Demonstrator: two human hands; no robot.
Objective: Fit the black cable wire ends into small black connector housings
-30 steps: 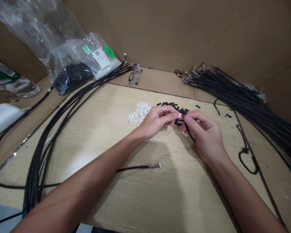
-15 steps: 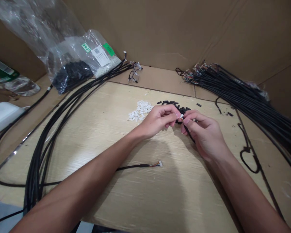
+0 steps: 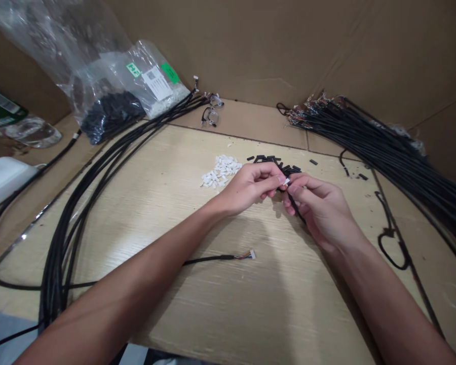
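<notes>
Thumb and forefinger of my left hand [image 3: 253, 185] pinch a small white connector [image 3: 287, 181]. My right hand [image 3: 319, 203] is closed on the wire end of a black cable [image 3: 297, 209], right beside that connector; short coloured wires show between the fingertips. Whether each wire sits in the connector is too small to tell. Just behind my hands lie a pile of small white connectors [image 3: 223, 170] and a heap of short black sleeves [image 3: 277, 163]. Nearer to me, a second cable end [image 3: 228, 257] rests on the board, its coloured wires fitted into a white connector [image 3: 253, 254].
A bundle of black cables [image 3: 383, 147] lies at the right, more curved cables [image 3: 70, 218] at the left. Clear bags [image 3: 114, 116] of parts, a bottle [image 3: 26, 126] and a white box [image 3: 5, 182] stand left. Eyeglasses [image 3: 213, 111] lie near the cardboard wall [image 3: 251, 50]. A cable tie [image 3: 389, 235] sits right.
Both hands stay almost in place, with the white connector shifted very slightly to the right between the fingertips. The view has tilted a little.
</notes>
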